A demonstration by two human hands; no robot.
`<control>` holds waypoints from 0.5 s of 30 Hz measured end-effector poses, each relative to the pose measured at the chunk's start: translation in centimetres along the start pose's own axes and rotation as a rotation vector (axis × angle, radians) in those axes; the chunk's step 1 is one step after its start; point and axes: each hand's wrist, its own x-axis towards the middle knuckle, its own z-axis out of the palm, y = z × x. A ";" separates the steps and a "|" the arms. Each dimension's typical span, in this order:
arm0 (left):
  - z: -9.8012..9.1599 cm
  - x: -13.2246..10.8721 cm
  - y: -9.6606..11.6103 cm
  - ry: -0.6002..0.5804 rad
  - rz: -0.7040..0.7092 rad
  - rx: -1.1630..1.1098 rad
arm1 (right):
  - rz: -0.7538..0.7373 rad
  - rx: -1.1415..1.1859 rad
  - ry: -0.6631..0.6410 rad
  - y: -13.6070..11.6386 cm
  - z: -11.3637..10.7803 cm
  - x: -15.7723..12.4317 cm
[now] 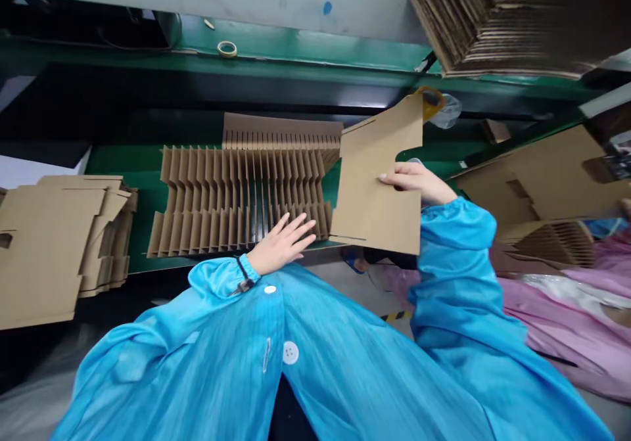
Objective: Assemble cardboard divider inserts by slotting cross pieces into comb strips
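Observation:
A cardboard lattice of slotted, interlocked dividers (pixel 236 198) stands on the green table (pixel 148 191) in front of me. My left hand (pixel 280 244) lies with fingers spread against the lattice's near edge, holding nothing. My right hand (pixel 414 181) grips the edge of a flat, slotted cardboard sheet (pixel 377 178) and holds it upright beside the lattice's right end. The sheet's lower corner overlaps the lattice and hides part of that end. My right thumb is hidden behind the sheet.
A stack of flat cardboard pieces (pixel 59 244) lies at the left. A tape roll (pixel 227 48) sits on a far green ledge. Corrugated sheets (pixel 513 20) are stacked at upper right. More cardboard (pixel 537 178) and a lattice (pixel 557 244) lie at right, near a person's pink garment (pixel 566 296).

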 end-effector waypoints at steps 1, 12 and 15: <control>0.8 0.1 -0.3 -0.082 -0.047 0.007 | 0.036 -0.045 -0.010 -0.1 -0.9 0.5; 2.1 0.1 -0.6 -0.265 -0.117 0.056 | 0.093 -0.453 -0.166 -0.9 -0.2 7.8; 2.0 0.2 -0.5 -0.278 -0.121 0.052 | 0.083 -0.531 -0.188 -0.7 0.1 8.9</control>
